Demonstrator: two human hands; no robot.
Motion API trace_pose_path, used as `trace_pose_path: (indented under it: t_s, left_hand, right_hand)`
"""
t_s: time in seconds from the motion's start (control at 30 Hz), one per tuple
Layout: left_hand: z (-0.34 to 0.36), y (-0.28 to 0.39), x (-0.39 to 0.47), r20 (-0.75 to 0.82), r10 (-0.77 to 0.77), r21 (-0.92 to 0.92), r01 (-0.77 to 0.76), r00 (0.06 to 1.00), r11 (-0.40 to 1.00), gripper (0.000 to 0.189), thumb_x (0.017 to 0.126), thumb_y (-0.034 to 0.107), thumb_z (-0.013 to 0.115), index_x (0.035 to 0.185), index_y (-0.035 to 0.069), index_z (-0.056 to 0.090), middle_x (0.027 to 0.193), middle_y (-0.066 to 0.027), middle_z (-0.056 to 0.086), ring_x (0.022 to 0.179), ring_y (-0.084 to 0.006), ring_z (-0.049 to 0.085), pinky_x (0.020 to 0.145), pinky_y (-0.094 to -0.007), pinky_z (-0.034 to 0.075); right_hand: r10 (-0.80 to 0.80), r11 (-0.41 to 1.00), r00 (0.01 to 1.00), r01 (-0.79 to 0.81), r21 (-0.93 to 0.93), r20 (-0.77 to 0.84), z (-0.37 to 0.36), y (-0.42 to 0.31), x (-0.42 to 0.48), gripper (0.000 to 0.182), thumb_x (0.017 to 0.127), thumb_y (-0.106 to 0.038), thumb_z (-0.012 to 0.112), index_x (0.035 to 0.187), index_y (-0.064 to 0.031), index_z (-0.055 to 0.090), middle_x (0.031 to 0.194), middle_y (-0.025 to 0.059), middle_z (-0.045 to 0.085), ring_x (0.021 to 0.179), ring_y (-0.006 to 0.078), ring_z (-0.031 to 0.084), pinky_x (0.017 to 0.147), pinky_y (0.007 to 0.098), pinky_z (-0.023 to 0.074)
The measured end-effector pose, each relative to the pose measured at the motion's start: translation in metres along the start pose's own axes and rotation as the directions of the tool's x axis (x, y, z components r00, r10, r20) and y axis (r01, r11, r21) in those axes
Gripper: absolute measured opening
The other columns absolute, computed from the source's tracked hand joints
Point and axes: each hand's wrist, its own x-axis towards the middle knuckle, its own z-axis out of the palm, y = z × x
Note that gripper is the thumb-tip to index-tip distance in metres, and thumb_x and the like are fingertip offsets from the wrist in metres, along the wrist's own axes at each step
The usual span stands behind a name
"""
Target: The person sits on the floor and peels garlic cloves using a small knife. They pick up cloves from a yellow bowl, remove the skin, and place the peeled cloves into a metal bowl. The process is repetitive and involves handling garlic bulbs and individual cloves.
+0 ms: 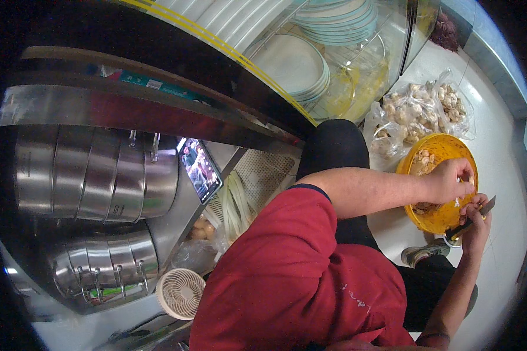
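Note:
My left hand is over a yellow plastic basin, pinching a small pale piece, apparently a garlic clove, between thumb and fingers. By the basin's near right rim, my right hand grips a knife with a dark handle; its blade sticks out past the fingers. Inside the basin lies a heap of garlic cloves, partly hidden by my left forearm. Brownish scraps show below the forearm. Clear plastic bags of garlic bulbs rest on the floor beside the basin.
Stacked plates sit behind glass at the top. Steel pots line the left shelf, with a lit phone beside them. Leeks or scallions, a perforated plastic basket and a small fan are near my body.

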Motion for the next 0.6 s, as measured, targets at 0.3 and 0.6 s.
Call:
trace_pose_path:
  t_s: [0.3, 0.6]
  left_hand:
    - [-0.003, -0.006, 0.003, -0.042, 0.090, 0.102, -0.086, 0.995, 0.991, 0.020, 0.082, 0.013, 0.068, 0.095, 0.001, 0.058, 0.087, -0.0058, 0.062, 0.083, -0.0122, 0.058, 0.076, -0.0291, 0.050]
    - [0.002, -0.011, 0.004, -0.051, 0.151, 0.091, -0.146, 0.987, 0.985, 0.017, 0.082, 0.014, 0.067, 0.092, 0.002, 0.060, 0.084, -0.0074, 0.064, 0.079, -0.0161, 0.061, 0.076, -0.0310, 0.051]
  right_hand:
    - [-0.150, 0.844, 0.986, 0.093, -0.528, -0.067, -0.012, 0.004, 0.012, 0.009, 0.089, -0.010, 0.055, 0.090, -0.0016, 0.056, 0.081, 0.0040, 0.061, 0.068, 0.0099, 0.054, 0.064, 0.0234, 0.0428]
    - [-0.225, 0.748, 0.970, 0.116, -0.653, -0.086, -0.027, 0.003, 0.020, 0.014, 0.094, -0.015, 0.056, 0.087, -0.0032, 0.055, 0.073, 0.0000, 0.051, 0.064, 0.0070, 0.046, 0.057, 0.0230, 0.0373]
